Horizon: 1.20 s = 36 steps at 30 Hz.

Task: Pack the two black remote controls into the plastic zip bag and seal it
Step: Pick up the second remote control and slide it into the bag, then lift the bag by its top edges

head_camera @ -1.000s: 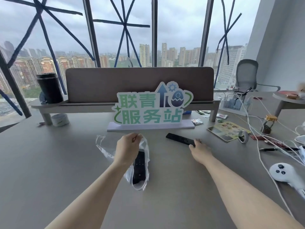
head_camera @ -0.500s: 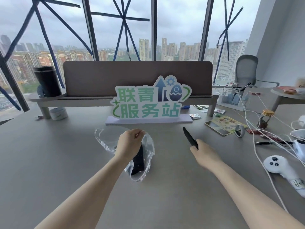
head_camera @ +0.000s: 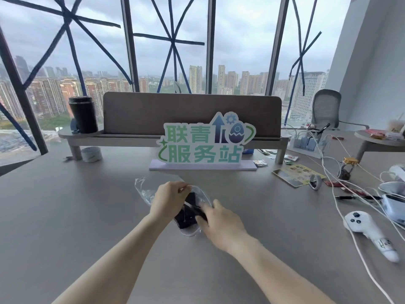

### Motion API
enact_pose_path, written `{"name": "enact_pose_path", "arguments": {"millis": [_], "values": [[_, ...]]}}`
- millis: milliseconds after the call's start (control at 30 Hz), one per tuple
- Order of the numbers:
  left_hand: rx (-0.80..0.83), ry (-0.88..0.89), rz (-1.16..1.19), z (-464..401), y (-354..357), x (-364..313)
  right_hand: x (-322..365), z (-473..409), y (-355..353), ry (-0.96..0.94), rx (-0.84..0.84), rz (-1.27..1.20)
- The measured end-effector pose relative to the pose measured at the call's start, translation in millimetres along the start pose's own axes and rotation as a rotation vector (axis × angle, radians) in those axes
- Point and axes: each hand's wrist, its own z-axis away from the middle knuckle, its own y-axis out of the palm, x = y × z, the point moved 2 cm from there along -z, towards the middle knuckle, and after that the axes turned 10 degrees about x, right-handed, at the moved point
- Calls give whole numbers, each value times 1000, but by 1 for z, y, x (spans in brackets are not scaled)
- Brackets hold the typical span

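A clear plastic zip bag point(head_camera: 143, 188) lies on the grey table in front of the sign. My left hand point(head_camera: 167, 199) pinches the bag's upper edge and holds its mouth apart. One black remote point(head_camera: 184, 221) lies inside the bag, lengthwise toward me. My right hand point(head_camera: 220, 222) grips the second black remote point(head_camera: 194, 209) and has its far end inside the bag's mouth, crossing over the first remote. My hands hide much of both remotes.
A green and white sign point(head_camera: 203, 143) on a white base stands just behind the bag. White cables point(head_camera: 341, 207), a white controller point(head_camera: 368, 229), a tape ring point(head_camera: 315, 182) and a card point(head_camera: 293, 174) crowd the right side. A black tumbler point(head_camera: 83, 115) stands on the shelf at back left.
My right hand lifted the second remote off the table, swung it left and pushed it into the bag's mouth. My left hand kept hold of the bag's edge.
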Motion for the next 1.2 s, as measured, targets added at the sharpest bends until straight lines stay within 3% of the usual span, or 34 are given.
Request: {"name": "enact_pose_path", "arguments": {"millis": [100,233,400,500,633,667,733,833,967,1200], "values": [[-17,15,-11,7,-3,8,3,-20,16,-5,-41,-168],[-15,47,-40,16,-8,22,-22,-23,18,115,-316,-282],[155,-7,-177,28,-3,31,-32,-41,24,203,-110,-385],[292,-91,-441,40,-5,42,-31,-52,28,235,-157,-385],[298,-233,-605,58,-21,55,-34,-54,27,253,-229,-523],[278,-260,-523,58,-26,58,-32,-52,23,246,-218,-604],[201,-278,-132,52,-42,55,-26,-48,8,219,-185,-821],[-5,-174,321,29,-87,23,-13,-43,-43,112,-231,-1111],[-155,30,517,4,-151,-36,7,-31,-127,-59,-399,-1266],[-34,73,676,-7,-164,-60,12,-5,-171,-72,-446,-1197]]}}
